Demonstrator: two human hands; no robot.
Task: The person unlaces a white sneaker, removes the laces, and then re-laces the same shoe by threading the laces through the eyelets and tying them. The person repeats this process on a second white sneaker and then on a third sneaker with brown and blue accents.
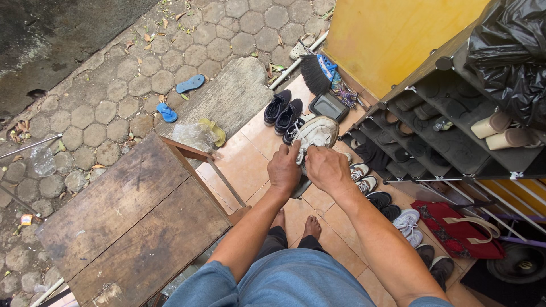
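Note:
A worn off-white sneaker (316,133) is held up in front of me, sole side toward the camera. My left hand (284,169) grips its near left side. On its near right side my right hand (328,169) closes over the heel end. Both hands touch each other around the shoe. My bare feet (311,225) show on the tiled floor below.
A dark wooden table (136,216) stands at my left. A black shoe rack (455,131) with several shoes is at the right, with more pairs (283,111) on the tiles before it. A brush (316,74), a dark tray (328,106) and blue sandals (190,84) lie farther off.

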